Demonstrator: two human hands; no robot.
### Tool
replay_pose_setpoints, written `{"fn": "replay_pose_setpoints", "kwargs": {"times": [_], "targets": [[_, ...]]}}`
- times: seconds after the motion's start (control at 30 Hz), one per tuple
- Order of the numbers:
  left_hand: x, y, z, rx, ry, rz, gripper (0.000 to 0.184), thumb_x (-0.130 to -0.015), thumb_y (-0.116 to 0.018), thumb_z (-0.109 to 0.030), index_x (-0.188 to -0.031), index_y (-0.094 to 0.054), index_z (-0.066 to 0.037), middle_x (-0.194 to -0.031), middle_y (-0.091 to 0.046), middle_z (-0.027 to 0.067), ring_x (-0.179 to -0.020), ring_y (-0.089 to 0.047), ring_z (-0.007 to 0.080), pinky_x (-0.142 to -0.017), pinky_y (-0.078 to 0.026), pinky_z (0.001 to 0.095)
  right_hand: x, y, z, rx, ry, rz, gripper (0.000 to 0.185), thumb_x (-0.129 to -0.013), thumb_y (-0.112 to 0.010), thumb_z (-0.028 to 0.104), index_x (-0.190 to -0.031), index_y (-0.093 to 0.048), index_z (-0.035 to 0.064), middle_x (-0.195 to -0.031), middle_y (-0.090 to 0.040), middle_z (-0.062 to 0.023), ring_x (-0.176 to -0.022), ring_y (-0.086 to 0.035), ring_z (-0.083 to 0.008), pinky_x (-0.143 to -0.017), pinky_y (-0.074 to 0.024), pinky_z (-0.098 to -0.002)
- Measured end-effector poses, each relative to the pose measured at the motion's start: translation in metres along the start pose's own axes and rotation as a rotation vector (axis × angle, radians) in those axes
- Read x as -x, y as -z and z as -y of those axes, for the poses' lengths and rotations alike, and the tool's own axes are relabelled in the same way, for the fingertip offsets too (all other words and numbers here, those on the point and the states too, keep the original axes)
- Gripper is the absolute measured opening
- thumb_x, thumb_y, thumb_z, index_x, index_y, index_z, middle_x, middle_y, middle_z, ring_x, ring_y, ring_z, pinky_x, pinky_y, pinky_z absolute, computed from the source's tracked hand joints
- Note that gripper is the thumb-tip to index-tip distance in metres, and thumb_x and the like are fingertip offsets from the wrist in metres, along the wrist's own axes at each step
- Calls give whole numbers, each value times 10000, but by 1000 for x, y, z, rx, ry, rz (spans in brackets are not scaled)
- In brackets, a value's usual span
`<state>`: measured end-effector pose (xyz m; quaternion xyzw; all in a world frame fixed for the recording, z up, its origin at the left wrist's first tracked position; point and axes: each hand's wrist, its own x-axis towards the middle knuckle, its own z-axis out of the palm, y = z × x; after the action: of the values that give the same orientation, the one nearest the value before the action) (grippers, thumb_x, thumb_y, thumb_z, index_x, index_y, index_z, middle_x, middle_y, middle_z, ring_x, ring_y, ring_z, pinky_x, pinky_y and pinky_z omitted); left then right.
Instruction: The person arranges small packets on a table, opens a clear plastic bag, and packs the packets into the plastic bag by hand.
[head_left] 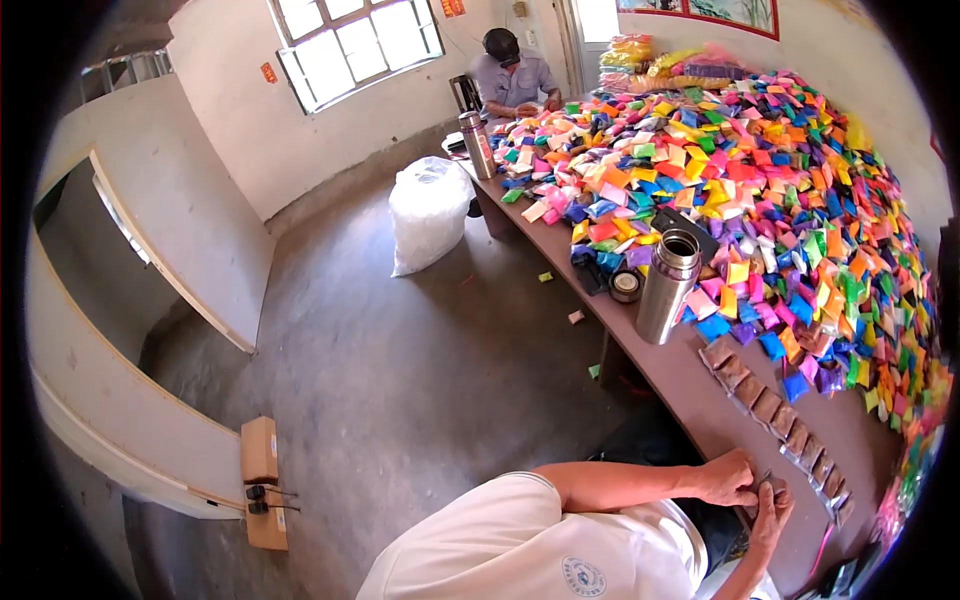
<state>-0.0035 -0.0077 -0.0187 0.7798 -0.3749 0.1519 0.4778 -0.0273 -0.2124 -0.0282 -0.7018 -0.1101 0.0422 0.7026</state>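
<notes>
My left hand (735, 477) and my right hand (771, 512) meet close together over the near edge of the brown table (690, 385). Fingers of both are pinched around something small and dark, mostly hidden between them. Just beyond them on the tabletop lies a strip of joined brown packets (768, 408), running from near the steel flask toward the lower right. A pink string-like piece (823, 548) lies near the strip's lower end.
A big heap of colourful small packets (720, 170) covers much of the table. An open steel flask (668, 290) and its lid (626, 287) stand near the edge. A second flask (477, 145), a seated person (515, 85) and a white bag (430, 215) are farther off.
</notes>
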Motion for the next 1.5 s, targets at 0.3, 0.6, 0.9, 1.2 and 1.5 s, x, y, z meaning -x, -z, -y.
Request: {"fn": "replay_pose_setpoints", "kwargs": {"times": [0.3, 0.6, 0.9, 1.2, 1.5], "targets": [[1, 4, -1, 78, 70, 49, 271, -819, -695, -237, -739, -676, 21, -824, -663, 188, -846, -601, 408, -814, -462, 505, 2, -37, 44, 210, 71, -105, 403, -937, -659, 262, -1183, -561, -42, -1022, -636, -82, -930, -575, -157, -814, -479, -305], [1, -2, 0, 34, 75, 72, 308, -823, -698, -292, -742, -686, 5, -861, -681, 157, -907, -604, 377, -892, -429, 505, 4, -20, 31, -57, -16, -35, 497, -875, -730, 191, -1263, -513, -30, -1083, -624, -71, -920, -580, -139, -807, -482, -271], [-1, 7, -4, 2, 75, 70, 327, -786, -707, -322, -697, -672, -9, -781, -656, 164, -840, -603, 371, -848, -428, 501, 11, -17, 14, 3, -96, -277, 353, -863, -757, 183, -1018, -465, 58, -917, -550, -13, -758, -511, -102, -682, -449, -219], [-3, 9, -5, 75, 78, 102, 347, -765, -709, -336, -648, -657, -13, -760, -659, 154, -791, -617, 364, -782, -454, 486, 9, -22, 24, 84, -81, -183, 366, -899, -709, 314, -1089, -540, 50, -761, -553, 30, -582, -459, -37, -485, -351, -193], [-4, 14, -11, 114, 92, 99, 288, -747, -741, -284, -687, -686, -8, -782, -668, 157, -793, -626, 357, -793, -456, 480, -7, -30, 54, 172, -168, -136, 290, -879, -714, 307, -880, -648, 24, -671, -528, 30, -591, -457, -37, -480, -340, -199]]}}
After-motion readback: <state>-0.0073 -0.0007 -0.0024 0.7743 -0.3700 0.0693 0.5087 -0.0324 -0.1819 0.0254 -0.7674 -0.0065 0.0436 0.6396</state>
